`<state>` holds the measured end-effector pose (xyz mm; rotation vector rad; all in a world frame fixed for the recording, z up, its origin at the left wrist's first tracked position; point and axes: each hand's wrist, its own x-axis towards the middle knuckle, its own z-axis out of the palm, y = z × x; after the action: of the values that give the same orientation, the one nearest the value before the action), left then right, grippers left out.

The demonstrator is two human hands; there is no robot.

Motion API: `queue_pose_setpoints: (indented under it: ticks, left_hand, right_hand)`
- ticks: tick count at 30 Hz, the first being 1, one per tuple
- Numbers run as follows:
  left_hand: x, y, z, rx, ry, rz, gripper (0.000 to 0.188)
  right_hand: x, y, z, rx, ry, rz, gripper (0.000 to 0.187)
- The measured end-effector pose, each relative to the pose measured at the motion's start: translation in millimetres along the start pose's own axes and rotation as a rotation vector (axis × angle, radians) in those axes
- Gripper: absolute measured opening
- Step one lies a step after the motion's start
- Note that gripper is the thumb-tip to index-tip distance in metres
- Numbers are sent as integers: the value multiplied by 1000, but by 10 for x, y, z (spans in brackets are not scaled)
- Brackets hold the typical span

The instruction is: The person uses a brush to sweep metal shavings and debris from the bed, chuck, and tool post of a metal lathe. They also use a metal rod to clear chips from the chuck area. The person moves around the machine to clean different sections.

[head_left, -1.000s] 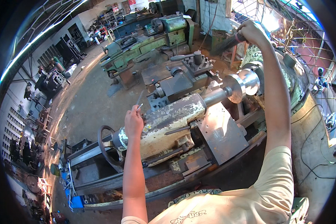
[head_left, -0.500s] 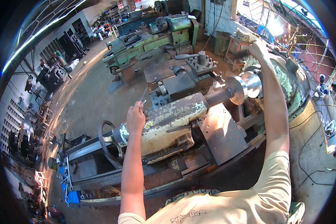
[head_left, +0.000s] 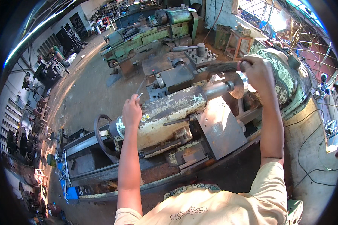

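Note:
In my right hand (head_left: 257,71) is a brush (head_left: 223,67) with long dark bristles, blurred by motion and pointing left. It hangs over the lathe, just above the shiny round metal workpiece (head_left: 238,85), which my hand partly covers. My left hand (head_left: 132,111) is closed at the near left, above the worn cream tailstock (head_left: 167,108). From its fingers sticks out a short thin pale stick (head_left: 139,95); its kind is not clear. The tailstock's quill (head_left: 216,90) reaches toward the workpiece.
Beyond the tailstock sit the carriage slide (head_left: 179,78) and tool post (head_left: 201,55). A handwheel (head_left: 101,135) is at the left end, the mottled green headstock (head_left: 279,71) at right. Another green lathe (head_left: 150,43) stands behind. Cables (head_left: 308,170) hang at the right.
My right hand has come down and nearer, and the brush has swung from beyond the workpiece to above it. My left hand stays by the tailstock. The view has shifted slightly.

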<state>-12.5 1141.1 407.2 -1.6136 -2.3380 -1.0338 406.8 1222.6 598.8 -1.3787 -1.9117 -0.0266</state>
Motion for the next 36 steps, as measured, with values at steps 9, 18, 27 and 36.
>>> queue_pose_setpoints:
  ticks: [9,18,27,36]
  left_hand:
    - [11,-31,-23,-33,21,46,21]
    - [-1,1,-37,-17,-24,-20,19]
    - [-18,-15,-36,-54,8,-1,19]
    - [-10,10,-44,-37,8,-25,19]
  right_hand:
    - [-105,-63,910,-134,-143,-300,18]
    - [-206,132,688,-160,-74,-195,22]
    - [-436,-54,802,137,-46,-326,21]
    - [-515,-225,1050,71,-181,-218,19]
